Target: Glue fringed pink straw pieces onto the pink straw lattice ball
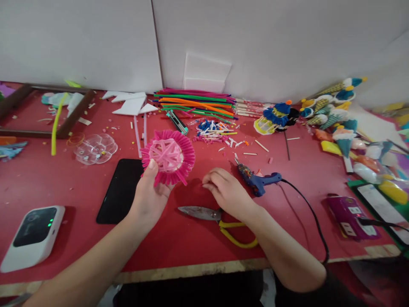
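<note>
Held up over the table's middle is a round pink craft piece (166, 155) with a ruffled magenta rim and crossed pale pink strips. My left hand (150, 192) grips its lower edge, thumb on the front. To the right, my right hand (223, 189) hovers with fingers pinched together; whether something tiny sits between the fingertips is hidden. Scissors with yellow handles (238, 234) lie just below that hand, blades pointing left. A blue glue gun (257, 179) rests to the right of it. Beneath my left hand lies a black phone (119, 192).
Behind are coloured pipe cleaners (194, 102), a cutter (177, 122) and small cut pieces (212, 130). A clear flower-shaped tray (96, 149) and white device (33, 234) are left. Finished crafts (332, 106) and a purple power box (351, 217) stand right; the glue gun's cord (311, 209) curves toward the front edge.
</note>
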The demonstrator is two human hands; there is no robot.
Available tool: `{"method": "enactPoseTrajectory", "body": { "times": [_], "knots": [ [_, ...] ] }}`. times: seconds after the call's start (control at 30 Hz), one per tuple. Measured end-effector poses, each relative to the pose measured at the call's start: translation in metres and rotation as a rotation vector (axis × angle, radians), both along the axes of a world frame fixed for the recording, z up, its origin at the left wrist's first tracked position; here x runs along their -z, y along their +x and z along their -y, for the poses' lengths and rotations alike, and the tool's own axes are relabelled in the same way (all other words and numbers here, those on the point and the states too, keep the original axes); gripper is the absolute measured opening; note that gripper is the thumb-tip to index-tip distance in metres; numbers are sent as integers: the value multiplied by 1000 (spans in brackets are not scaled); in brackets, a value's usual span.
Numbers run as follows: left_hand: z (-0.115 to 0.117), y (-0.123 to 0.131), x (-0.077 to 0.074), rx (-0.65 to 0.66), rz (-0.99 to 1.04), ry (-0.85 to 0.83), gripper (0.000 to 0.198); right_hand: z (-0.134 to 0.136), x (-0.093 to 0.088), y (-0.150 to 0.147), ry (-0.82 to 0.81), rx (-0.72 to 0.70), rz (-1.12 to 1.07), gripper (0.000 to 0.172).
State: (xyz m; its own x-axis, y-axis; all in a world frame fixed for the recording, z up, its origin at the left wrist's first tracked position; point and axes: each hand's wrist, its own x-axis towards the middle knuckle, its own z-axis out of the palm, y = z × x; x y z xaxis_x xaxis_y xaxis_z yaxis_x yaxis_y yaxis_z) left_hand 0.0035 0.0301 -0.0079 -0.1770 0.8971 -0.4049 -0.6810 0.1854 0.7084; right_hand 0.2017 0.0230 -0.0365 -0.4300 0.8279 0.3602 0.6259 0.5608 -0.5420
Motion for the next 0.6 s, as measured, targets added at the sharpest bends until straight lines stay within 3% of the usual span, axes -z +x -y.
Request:
{"method": "enactPoseTrajectory", "body": {
  "times": [0.1,0.23,0.37,0.6],
  "knots": [
    [3,0,7,52,-15,7,38,10,-8,-2,-16,84,-359,11],
    [6,1,12,77,-59,-33,43,20,-13,-9,-109,211,-619,6],
    [5,4,13,92,-71,-42,45,22,-9,-12,-173,296,-750,3],
    [5,5,14,175,-50,-11,35,22,-11,-12,-357,287,-880,7]
  ]
}}
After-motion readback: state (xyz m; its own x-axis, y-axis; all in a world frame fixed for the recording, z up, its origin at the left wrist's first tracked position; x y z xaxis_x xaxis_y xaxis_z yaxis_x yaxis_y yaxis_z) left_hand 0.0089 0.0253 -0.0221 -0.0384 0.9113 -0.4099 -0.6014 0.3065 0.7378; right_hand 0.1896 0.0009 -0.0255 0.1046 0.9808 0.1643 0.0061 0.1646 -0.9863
